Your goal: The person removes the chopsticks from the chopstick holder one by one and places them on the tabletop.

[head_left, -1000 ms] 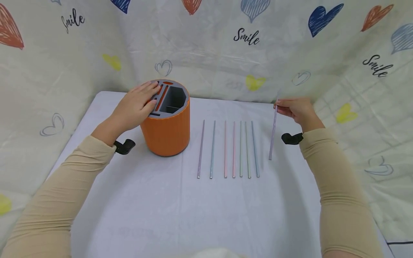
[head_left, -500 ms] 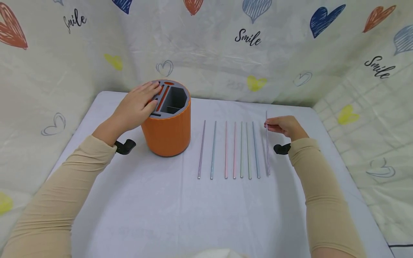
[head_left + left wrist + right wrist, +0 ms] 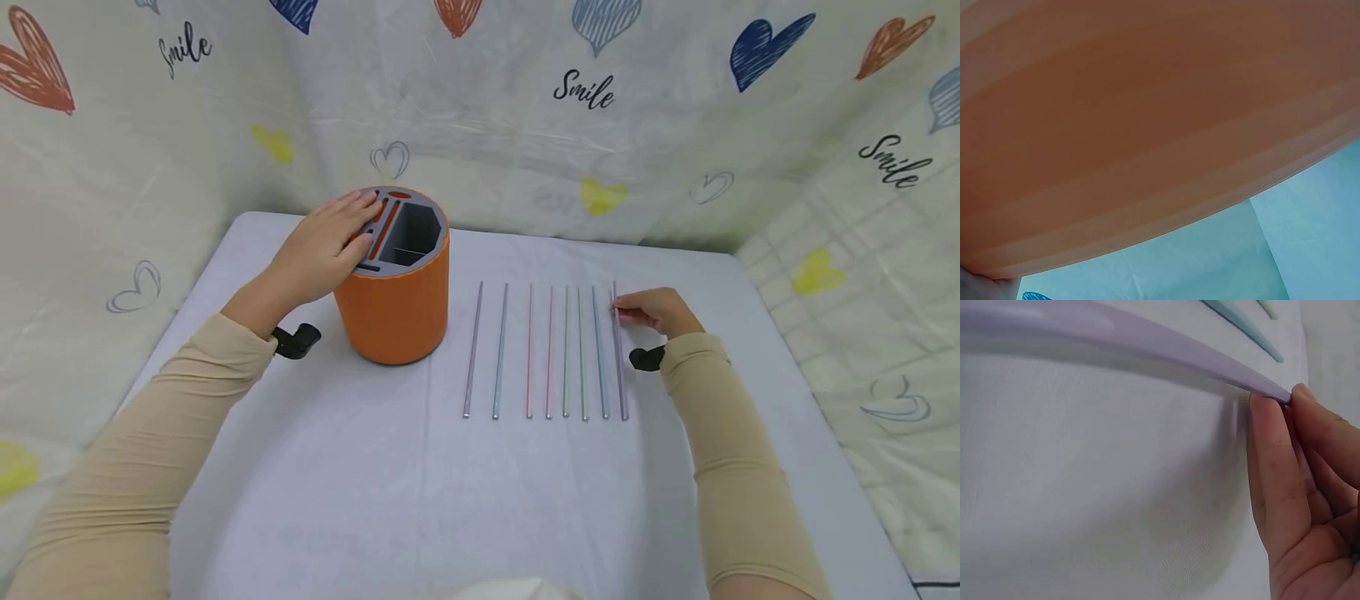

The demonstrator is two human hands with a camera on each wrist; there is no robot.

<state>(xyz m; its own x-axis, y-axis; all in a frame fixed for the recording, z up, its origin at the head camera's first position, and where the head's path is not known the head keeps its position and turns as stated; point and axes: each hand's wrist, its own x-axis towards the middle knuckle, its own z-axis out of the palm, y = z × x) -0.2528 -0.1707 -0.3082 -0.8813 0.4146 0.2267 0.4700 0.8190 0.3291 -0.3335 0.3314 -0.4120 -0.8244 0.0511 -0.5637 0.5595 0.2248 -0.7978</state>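
Observation:
At the left back of the table, my left hand (image 3: 322,246) rests on the grey top of an orange cylindrical desk organizer (image 3: 393,315), fingers stretched over its slots. The organizer's orange side (image 3: 1160,125) fills most of the left wrist view. My right hand (image 3: 666,312) pinches a thin purple stick (image 3: 620,367) near its far end, between thumb and fingers, as the right wrist view also shows. That stick lies at the right end of a row of similar thin sticks. Nearest to it is a blue stick (image 3: 601,367).
Farther left in the row lie green (image 3: 583,367), pink (image 3: 551,367) and blue (image 3: 500,367) sticks, with another purple one (image 3: 473,367) at the left end. A white cloth covers the table (image 3: 420,500). A patterned curtain (image 3: 487,167) hangs behind.
My right hand has brought the purple stick left and toward me, from a tilted hold at the back right down beside the row. My left hand has stayed on the organizer.

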